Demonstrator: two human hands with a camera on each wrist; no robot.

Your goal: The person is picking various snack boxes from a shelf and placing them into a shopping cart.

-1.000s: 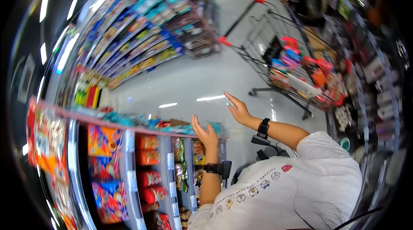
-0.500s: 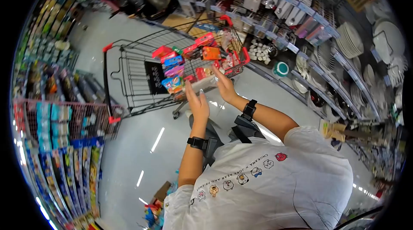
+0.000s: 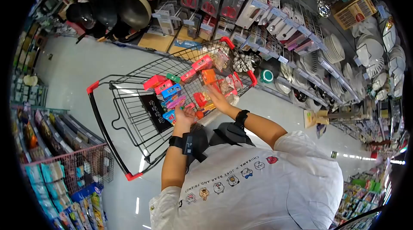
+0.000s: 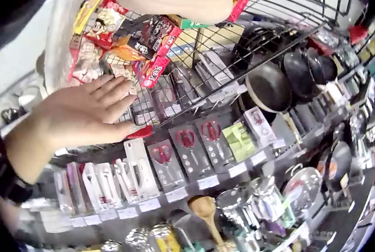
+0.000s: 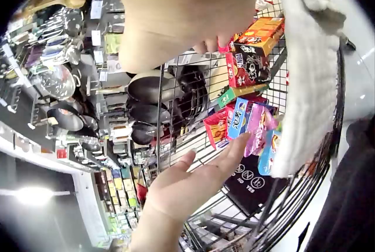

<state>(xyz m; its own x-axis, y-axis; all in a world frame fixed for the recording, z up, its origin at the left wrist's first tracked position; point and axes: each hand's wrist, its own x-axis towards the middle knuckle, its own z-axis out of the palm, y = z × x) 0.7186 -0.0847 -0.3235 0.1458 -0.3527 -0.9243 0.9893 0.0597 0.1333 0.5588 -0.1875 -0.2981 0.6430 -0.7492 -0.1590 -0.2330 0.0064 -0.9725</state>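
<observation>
Both bare hands are over the near side of a wire shopping cart (image 3: 98,118) holding bright snack packs. My left hand (image 3: 185,116) is palm up beside a pink pouch (image 3: 176,102) and a blue box (image 3: 171,91); its fingers look relaxed and hold nothing. My right hand (image 3: 218,100) reaches farther in, fingers extended, near an orange box (image 3: 208,76) and red packs. In the left wrist view, the right hand (image 4: 88,111) shows a bare palm. In the right wrist view, the left hand (image 5: 193,181) has its fingers stretched toward the blue box (image 5: 239,120).
A white cloth-like item (image 5: 310,70) lies along the cart's near side. Beyond the cart, shelves carry frying pans (image 3: 133,11), red-handled scissors (image 3: 189,1) and stacked plates (image 3: 333,48). A pink wire bin (image 3: 69,165) with teal packs stands at lower left.
The view has swung from the snack shelves to the cart, which is now close in front. Both raised hands have come down over its contents, and the left palm has turned upward.
</observation>
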